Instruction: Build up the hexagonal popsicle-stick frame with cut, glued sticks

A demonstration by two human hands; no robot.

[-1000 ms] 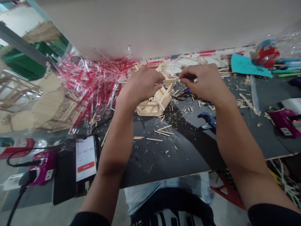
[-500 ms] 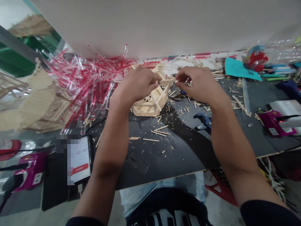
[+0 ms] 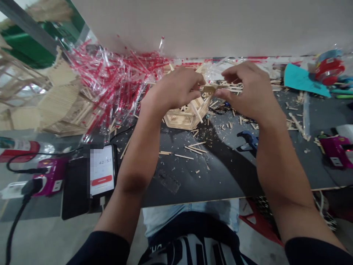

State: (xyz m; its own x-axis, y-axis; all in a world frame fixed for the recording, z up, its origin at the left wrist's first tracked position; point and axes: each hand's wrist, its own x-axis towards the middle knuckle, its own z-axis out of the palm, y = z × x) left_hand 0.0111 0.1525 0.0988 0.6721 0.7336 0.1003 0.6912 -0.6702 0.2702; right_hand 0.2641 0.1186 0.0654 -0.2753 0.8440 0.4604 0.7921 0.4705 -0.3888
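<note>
A model built of thin wooden sticks [image 3: 182, 121] stands on the dark table, its upper part partly behind my left hand [image 3: 178, 88]. The thumb and fingers of that hand close on a light wooden strip [image 3: 209, 89] at the top of the model. From the other side, my right hand [image 3: 248, 86] reaches in with its thumb close to the strip's end. Its index finger is lifted well away from the thumb, and nothing shows between them. Whether the thumb touches the strip, I cannot tell. Loose sticks [image 3: 195, 149] lie in front of the model.
Red-and-clear plastic tubes [image 3: 116, 79] are heaped at the back left, beside another stick structure [image 3: 57, 103]. A phone [image 3: 102, 171] lies near my left forearm. Blue clippers [image 3: 248, 141] lie beside my right forearm. Purple power sockets [image 3: 52, 176] and a turquoise note [image 3: 305, 81] flank the workspace.
My right index finger has lifted away from the thumb, opening that hand. My left hand stays at the strip. The view has shifted, so everything sits further right.
</note>
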